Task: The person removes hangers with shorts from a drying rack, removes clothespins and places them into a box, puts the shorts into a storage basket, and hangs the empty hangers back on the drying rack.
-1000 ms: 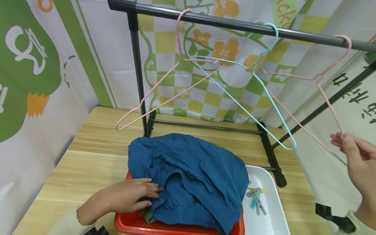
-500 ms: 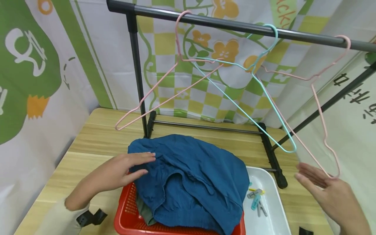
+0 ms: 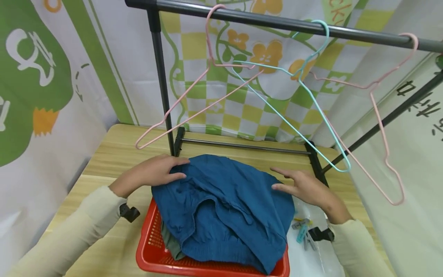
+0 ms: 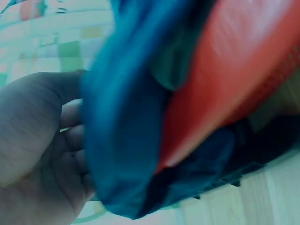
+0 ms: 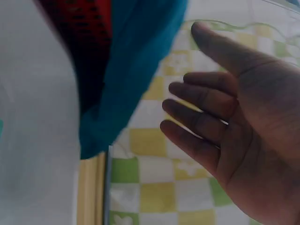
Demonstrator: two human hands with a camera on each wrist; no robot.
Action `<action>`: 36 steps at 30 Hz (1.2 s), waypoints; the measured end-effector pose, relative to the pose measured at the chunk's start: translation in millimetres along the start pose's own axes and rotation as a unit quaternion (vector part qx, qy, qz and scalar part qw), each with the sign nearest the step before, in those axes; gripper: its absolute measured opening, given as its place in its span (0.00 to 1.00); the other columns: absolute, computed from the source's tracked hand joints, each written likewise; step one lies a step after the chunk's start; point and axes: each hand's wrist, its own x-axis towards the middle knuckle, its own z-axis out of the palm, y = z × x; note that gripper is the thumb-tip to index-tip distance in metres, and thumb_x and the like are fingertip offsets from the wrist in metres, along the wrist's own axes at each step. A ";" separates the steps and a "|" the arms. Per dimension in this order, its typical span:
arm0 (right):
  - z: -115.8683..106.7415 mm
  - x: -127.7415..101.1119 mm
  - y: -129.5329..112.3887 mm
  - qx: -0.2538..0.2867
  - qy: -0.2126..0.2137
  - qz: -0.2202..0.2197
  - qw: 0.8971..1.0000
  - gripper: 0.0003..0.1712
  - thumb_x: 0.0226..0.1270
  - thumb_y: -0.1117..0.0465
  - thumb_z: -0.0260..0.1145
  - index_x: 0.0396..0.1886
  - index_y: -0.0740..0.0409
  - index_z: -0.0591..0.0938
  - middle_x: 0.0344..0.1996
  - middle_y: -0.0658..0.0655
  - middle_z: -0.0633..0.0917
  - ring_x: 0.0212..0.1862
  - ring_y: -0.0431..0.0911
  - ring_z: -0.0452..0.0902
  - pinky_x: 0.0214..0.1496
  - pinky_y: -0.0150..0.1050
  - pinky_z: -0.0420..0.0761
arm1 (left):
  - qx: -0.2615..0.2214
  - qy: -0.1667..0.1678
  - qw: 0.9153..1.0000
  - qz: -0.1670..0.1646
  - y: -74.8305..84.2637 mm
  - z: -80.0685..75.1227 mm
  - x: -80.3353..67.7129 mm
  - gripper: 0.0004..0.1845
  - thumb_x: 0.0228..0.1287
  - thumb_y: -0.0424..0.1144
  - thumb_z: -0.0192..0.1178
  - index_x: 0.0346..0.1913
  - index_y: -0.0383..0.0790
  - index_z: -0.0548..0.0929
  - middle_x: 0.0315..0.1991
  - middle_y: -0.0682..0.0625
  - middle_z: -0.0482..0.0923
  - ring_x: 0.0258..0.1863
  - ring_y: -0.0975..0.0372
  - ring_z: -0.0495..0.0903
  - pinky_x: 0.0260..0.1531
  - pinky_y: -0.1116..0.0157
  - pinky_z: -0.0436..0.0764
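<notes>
A blue garment [image 3: 235, 207] with a gathered elastic edge lies heaped in a red basket [image 3: 149, 246]. A bit of green cloth [image 3: 171, 242] shows beneath it. My left hand [image 3: 159, 171] is at the garment's far left edge, thumb and fingers extended; in the left wrist view its fingertips are hidden behind the blue cloth. On the other side my right hand [image 3: 304, 186] reaches toward the right edge with its fingers spread. The right wrist view shows that hand [image 5: 225, 112] with a gap between its fingertips and the cloth.
A black rack rail [image 3: 263, 23] crosses above, carrying a pink hanger [image 3: 183, 96], a turquoise hanger [image 3: 322, 111] and another pink hanger [image 3: 380, 123]. Right of the basket, a white tray [image 3: 297, 265] holds several clothespins [image 3: 302, 232]. A patterned curtain [image 3: 221, 107] hangs behind.
My right hand has let go of the right pink hanger and moved left to the garment. My left hand lifted off the garment's near left side and moved to its far left edge.
</notes>
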 end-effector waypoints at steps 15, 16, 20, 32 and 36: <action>16.9 54.9 35.6 0.111 -0.128 0.019 0.985 0.34 0.70 0.48 0.73 0.69 0.61 0.79 0.62 0.59 0.82 0.59 0.53 0.80 0.58 0.50 0.80 | -0.105 -0.023 0.994 0.019 -46.7 15.6 28.0 0.21 0.77 0.45 0.60 0.61 0.32 0.84 0.56 0.42 0.84 0.57 0.51 0.82 0.59 0.50 0.79; 17.4 56.6 37.0 0.122 -0.134 0.020 0.983 0.31 0.71 0.49 0.72 0.67 0.60 0.81 0.59 0.57 0.84 0.58 0.51 0.81 0.57 0.48 0.81 | -0.118 -0.025 0.993 0.017 -48.9 16.5 28.5 0.20 0.77 0.44 0.60 0.60 0.33 0.85 0.56 0.43 0.84 0.56 0.52 0.82 0.58 0.51 0.79; 17.6 62.2 44.9 0.171 -0.169 0.004 0.971 0.19 0.75 0.55 0.68 0.60 0.58 0.86 0.48 0.53 0.88 0.46 0.48 0.85 0.50 0.41 0.82 | -0.157 -0.030 0.987 0.026 -57.7 20.9 30.1 0.18 0.79 0.43 0.58 0.59 0.35 0.86 0.54 0.46 0.85 0.54 0.56 0.83 0.57 0.55 0.80; 11.0 71.6 50.9 0.176 -0.133 -0.033 0.975 0.21 0.78 0.61 0.63 0.19 0.56 0.80 0.16 0.45 0.70 0.18 0.38 0.66 0.24 0.32 0.67 | -0.174 -0.001 0.984 0.039 -64.3 21.6 40.5 0.14 0.81 0.38 0.55 0.34 0.46 0.87 0.27 0.58 0.79 0.27 0.64 0.76 0.35 0.65 0.74; 9.1 73.3 49.7 0.158 -0.104 -0.051 0.981 0.21 0.78 0.63 0.63 0.19 0.54 0.79 0.16 0.45 0.69 0.19 0.39 0.67 0.26 0.32 0.69 | -0.159 0.011 0.986 0.045 -61.7 20.5 42.7 0.16 0.81 0.37 0.55 0.30 0.46 0.84 0.24 0.59 0.76 0.24 0.64 0.75 0.33 0.65 0.74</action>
